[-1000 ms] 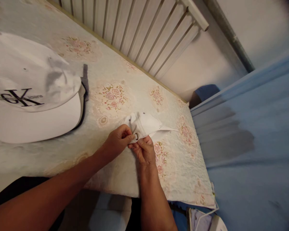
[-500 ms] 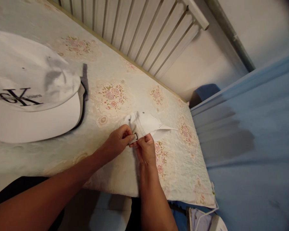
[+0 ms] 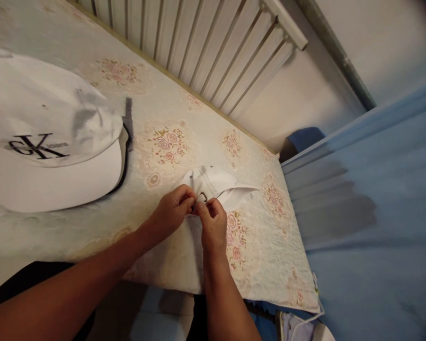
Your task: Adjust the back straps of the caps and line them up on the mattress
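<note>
A small white cap [image 3: 218, 180] lies on the floral bedspread, its brim [image 3: 246, 189] pointing right. A metal buckle [image 3: 203, 196] shows at the near edge of its crown. Just below that buckle, my left hand [image 3: 175, 206] pinches the cap's strap from the left. My right hand [image 3: 213, 222] closes thumb and finger on the same strap from the right, its fingertips nearly meeting the left ones. The pinched strap is mostly hidden by the fingers. At left rests a larger white cap [image 3: 53, 113] with black "CK" lettering and a grey strap [image 3: 128, 111] behind; neither hand touches it.
The floral bedspread [image 3: 170, 166] covers the bed surface. A pale slatted bed rail [image 3: 199, 47] runs along the far edge beside the wall. A blue curtain [image 3: 369, 199] hangs at right. A white cable [image 3: 315, 308] dangles at the near right corner.
My right hand has shifted slightly left and up, its thumb now on top near the left fingertips. The buckle shows more plainly. The view has shifted a little.
</note>
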`<state>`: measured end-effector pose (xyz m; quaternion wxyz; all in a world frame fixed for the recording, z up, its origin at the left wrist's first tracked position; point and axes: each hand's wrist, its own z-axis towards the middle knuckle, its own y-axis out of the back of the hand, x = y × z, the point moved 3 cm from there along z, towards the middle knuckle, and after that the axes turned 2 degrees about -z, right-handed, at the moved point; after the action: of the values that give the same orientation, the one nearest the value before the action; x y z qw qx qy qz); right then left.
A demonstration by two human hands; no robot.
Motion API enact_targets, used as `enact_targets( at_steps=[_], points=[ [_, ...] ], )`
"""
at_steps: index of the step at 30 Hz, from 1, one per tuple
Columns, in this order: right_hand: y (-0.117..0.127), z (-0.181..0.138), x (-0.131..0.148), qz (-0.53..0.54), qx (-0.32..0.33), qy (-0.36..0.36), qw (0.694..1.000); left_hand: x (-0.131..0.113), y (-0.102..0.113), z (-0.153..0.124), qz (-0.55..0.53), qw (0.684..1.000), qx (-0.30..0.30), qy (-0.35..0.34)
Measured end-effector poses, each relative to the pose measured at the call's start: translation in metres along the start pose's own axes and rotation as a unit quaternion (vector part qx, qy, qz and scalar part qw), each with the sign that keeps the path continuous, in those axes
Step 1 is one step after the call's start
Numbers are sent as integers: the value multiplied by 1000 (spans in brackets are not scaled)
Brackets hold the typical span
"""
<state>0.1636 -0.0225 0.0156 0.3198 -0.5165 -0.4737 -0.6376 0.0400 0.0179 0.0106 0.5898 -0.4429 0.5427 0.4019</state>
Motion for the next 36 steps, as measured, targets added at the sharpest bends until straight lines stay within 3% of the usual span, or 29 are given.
enact_targets(
  at_steps=[4, 7, 14, 20, 22, 26, 28, 36],
  points=[
    [2, 3, -9, -33, -43, -25, 998, -1, -6, -4, -9, 999, 31, -7],
    [3, 8, -19, 4, -40, -46, 998, 0, -5, -6, -1, 999, 27, -18],
    [9, 18, -26, 196, -40, -58, 978, 9, 11, -2, 87, 989, -116, 2],
    [16, 20, -14, 295, -46, -42, 954, 22, 14, 6, 103, 976, -191, 23],
    [17, 20, -10, 309, -44, -39, 949, 25, 13, 8, 97, 979, -175, 43],
    [22, 21, -8, 317, -50, -41, 946, 24, 3, 10, 45, 997, -28, 61],
    [24, 22, -8, 310, -54, -42, 948, 23, -1, 9, 37, 997, 8, 67],
    [17, 16, -9, 272, -31, -50, 961, 30, 0, 13, 209, 974, -9, 86]
  ],
)
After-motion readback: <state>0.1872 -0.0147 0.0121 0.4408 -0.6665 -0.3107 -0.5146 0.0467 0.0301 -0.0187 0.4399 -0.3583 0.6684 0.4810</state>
